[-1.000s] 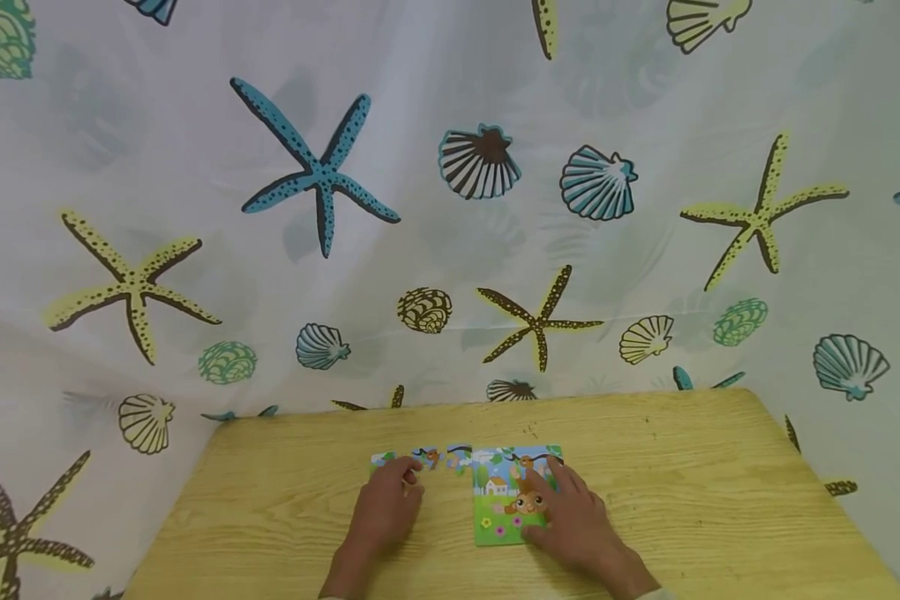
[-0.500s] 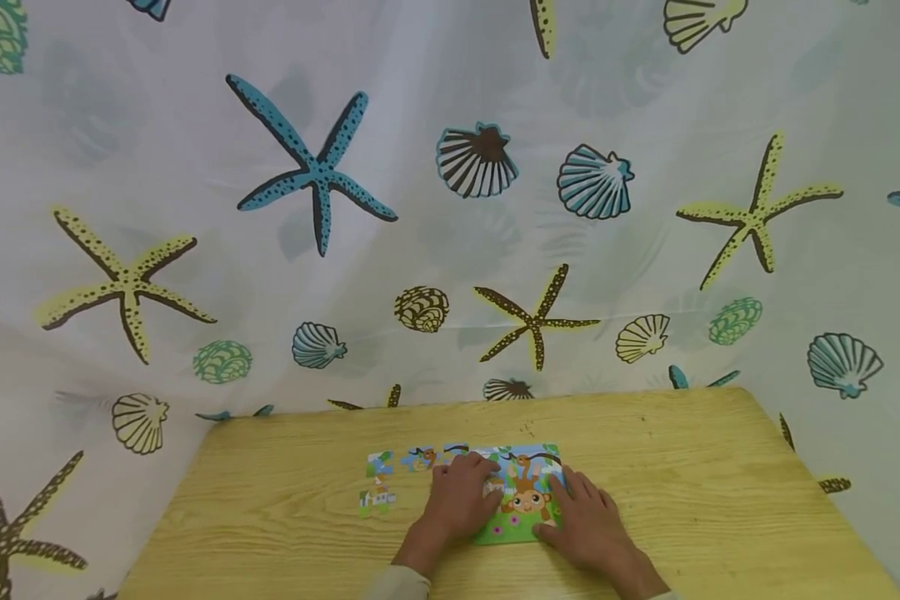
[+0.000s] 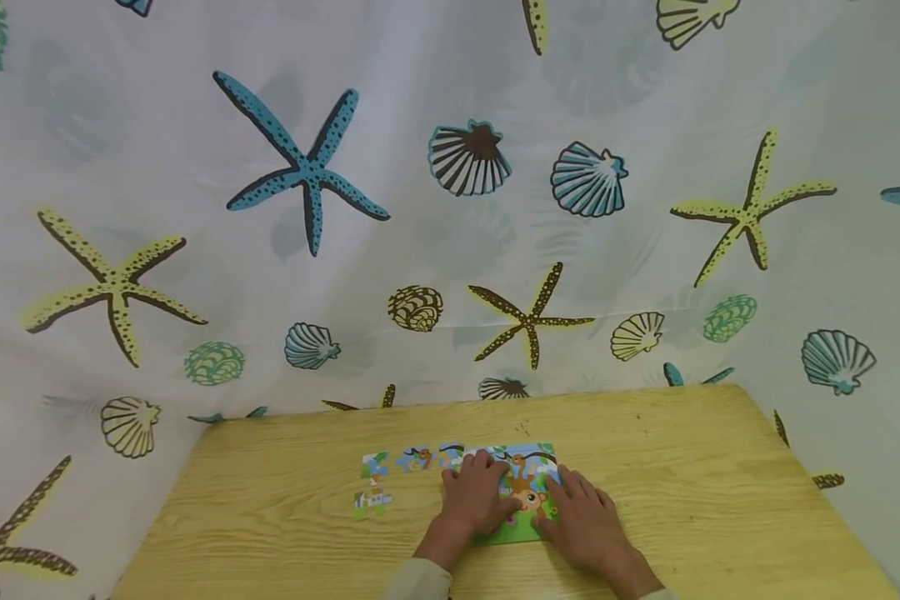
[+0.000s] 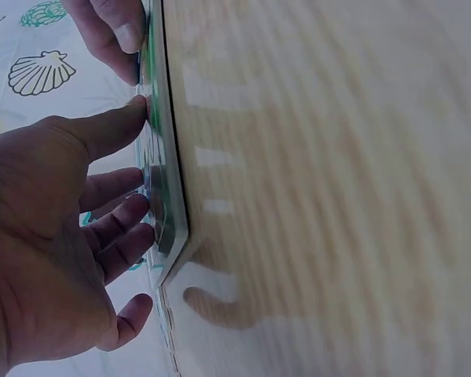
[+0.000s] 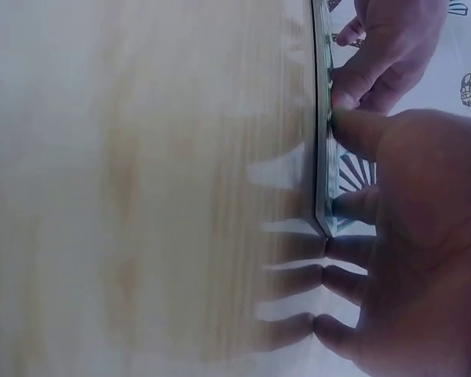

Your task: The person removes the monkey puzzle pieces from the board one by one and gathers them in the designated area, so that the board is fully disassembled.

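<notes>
We touched one picture board (image 3: 523, 482) with left grip (image 3: 474, 496) and right grip (image 3: 585, 517)

We had a wood-grain tabletop (image 3: 682, 483) beneath both grips and a white cloth (image 3: 570, 250) printed with shells and starfish beyond them. We counted one picture board, under both grips' fingertips, and four visible loose puzzle pieces (image 3: 416, 458), left of and beyond the left grip. Left fingers lay relaxed, right fingers extended.

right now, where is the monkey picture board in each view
Head: monkey picture board low, just right of centre, partly under the left hand.
Left wrist: board edge-on, left of centre, from the top.
Right wrist: board edge-on, right of centre, from the top.
Shared landmark: left hand; left wrist view, large at left; right wrist view, top right.
</notes>
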A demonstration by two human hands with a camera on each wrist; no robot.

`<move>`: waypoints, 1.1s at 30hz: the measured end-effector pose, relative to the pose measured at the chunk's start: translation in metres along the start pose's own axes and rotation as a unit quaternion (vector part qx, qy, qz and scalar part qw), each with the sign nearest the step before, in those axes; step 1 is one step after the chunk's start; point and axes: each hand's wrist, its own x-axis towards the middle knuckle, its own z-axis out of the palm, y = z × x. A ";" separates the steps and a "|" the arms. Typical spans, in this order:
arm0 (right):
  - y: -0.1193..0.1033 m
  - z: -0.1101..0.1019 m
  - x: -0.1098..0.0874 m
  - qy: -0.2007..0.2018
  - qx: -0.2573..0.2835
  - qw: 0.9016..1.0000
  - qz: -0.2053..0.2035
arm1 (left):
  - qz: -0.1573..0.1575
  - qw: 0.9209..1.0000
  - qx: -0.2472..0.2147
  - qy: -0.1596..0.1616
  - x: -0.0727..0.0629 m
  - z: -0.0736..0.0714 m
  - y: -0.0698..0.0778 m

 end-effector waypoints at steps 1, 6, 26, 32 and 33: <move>-0.001 0.000 0.000 0.003 0.001 1.000 0.002 | -0.003 1.000 -0.008 -0.001 0.001 0.000 0.000; -0.004 0.003 0.003 0.024 -0.001 1.000 0.009 | -0.014 0.999 -0.048 -0.016 0.008 -0.002 0.000; -0.005 0.002 0.003 0.033 -0.013 0.999 0.013 | -0.085 0.985 -0.146 -0.020 0.013 -0.002 0.007; -0.005 0.001 0.003 0.032 -0.014 0.999 0.013 | -0.081 0.984 -0.160 -0.007 0.012 -0.001 0.006; -0.005 0.001 0.003 0.032 -0.015 0.999 0.012 | -0.076 0.984 -0.158 -0.004 0.012 -0.001 0.006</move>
